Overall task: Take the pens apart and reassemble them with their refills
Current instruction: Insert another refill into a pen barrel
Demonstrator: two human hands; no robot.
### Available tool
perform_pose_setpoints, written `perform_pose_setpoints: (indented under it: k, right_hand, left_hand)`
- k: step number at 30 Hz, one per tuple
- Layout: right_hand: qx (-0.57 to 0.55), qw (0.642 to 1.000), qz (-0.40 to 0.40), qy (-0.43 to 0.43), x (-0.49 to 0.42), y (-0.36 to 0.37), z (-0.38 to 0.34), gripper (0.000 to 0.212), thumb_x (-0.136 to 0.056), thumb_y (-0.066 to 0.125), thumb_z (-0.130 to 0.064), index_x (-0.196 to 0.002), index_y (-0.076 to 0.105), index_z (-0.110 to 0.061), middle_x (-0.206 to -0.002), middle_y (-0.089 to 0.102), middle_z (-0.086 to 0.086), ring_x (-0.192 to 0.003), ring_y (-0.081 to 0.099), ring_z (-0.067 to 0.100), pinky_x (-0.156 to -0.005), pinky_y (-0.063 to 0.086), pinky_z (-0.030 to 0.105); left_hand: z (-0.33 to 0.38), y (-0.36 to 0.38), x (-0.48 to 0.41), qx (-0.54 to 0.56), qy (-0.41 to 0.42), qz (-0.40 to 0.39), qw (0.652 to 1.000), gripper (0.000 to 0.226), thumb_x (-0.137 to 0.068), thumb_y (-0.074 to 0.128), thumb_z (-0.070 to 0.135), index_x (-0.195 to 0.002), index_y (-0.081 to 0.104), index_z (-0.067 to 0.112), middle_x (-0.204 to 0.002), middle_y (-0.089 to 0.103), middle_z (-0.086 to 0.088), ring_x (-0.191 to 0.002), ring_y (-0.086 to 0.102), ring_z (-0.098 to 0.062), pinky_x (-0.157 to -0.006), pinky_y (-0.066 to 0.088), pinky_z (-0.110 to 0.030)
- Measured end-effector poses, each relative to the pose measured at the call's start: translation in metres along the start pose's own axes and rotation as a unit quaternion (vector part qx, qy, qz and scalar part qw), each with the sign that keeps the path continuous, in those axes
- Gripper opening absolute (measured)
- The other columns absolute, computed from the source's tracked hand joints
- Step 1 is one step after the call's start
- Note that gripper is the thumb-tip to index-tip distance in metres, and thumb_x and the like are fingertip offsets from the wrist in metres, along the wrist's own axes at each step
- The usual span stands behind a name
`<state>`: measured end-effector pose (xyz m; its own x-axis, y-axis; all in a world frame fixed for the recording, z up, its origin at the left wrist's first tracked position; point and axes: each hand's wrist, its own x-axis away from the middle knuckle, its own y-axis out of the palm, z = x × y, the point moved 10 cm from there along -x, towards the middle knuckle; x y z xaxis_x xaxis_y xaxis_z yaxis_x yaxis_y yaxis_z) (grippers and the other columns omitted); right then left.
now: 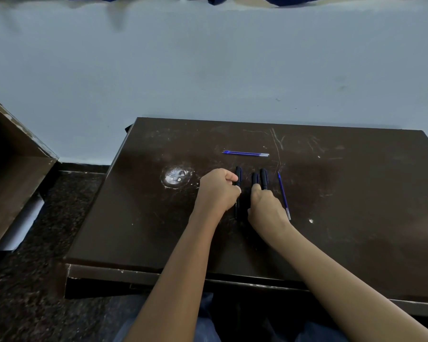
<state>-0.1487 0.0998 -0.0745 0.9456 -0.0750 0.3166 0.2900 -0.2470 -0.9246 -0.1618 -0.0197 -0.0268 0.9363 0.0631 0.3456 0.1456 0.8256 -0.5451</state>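
Observation:
Three dark pens lie side by side, pointing away from me, on the brown table (356, 218). My left hand (218, 188) is closed around the leftmost pen (238, 175). The fingers of my right hand (265, 206) rest on the lower parts of the middle pen (255, 178) and the right pen (264, 177); the pens' near ends are hidden under my hands. A single blue refill (283, 195) lies just right of my right hand. Two blue refills (245, 153) lie together crosswise farther back.
A white worn patch (176, 176) marks the table left of my hands. An open brown box (15, 174) stands on the dark floor to the left. A pale wall runs behind the table.

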Motion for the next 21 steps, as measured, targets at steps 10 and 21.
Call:
perform_pose_setpoints:
  k: [10,21]
  right_hand:
    - [-0.021,1.0,-0.003,-0.003,-0.0055,-0.0026,0.0041,0.04,-0.089,0.056,-0.003,-0.126,0.042,-0.006,-0.118,0.059,0.017,-0.102,0.064,0.034,-0.074,0.055,0.039]
    - [-0.03,0.999,0.0,-0.011,-0.0088,-0.0057,0.0064,0.038,-0.088,0.055,0.0,-0.125,0.046,-0.005,-0.115,0.06,0.017,-0.098,0.065,0.034,-0.077,0.057,0.043]
  left_hand:
    - [0.0031,-0.0026,0.001,0.002,0.01,0.007,1.0,0.031,-0.087,0.061,0.005,-0.117,0.065,0.013,-0.12,0.066,-0.006,-0.109,0.061,-0.016,-0.082,0.045,-0.02]
    - [0.0036,-0.004,0.0026,0.005,0.008,0.011,1.0,0.029,-0.088,0.061,0.006,-0.116,0.065,0.013,-0.12,0.065,-0.006,-0.108,0.061,-0.016,-0.077,0.042,-0.018]
